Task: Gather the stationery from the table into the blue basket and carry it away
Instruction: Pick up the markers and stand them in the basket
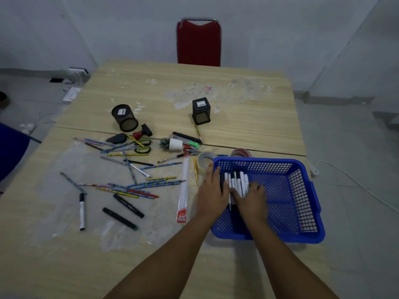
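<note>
A blue plastic mesh basket sits at the right edge of a pale wood-grain table, its right rim overhanging that edge. Both hands reach into its left half: the left hand lies with fingers straight along the basket's left wall, and the right hand curls its fingers over a row of white-and-black markers lying inside. Left of the basket, a clear ruler with a red end lies just beside it, then scattered coloured pencils and black markers toward the left edge. Two black mesh pen cups lie tipped near the middle. The table's near edge and far right corner are bare. A red chair stands at the far edge.
</note>
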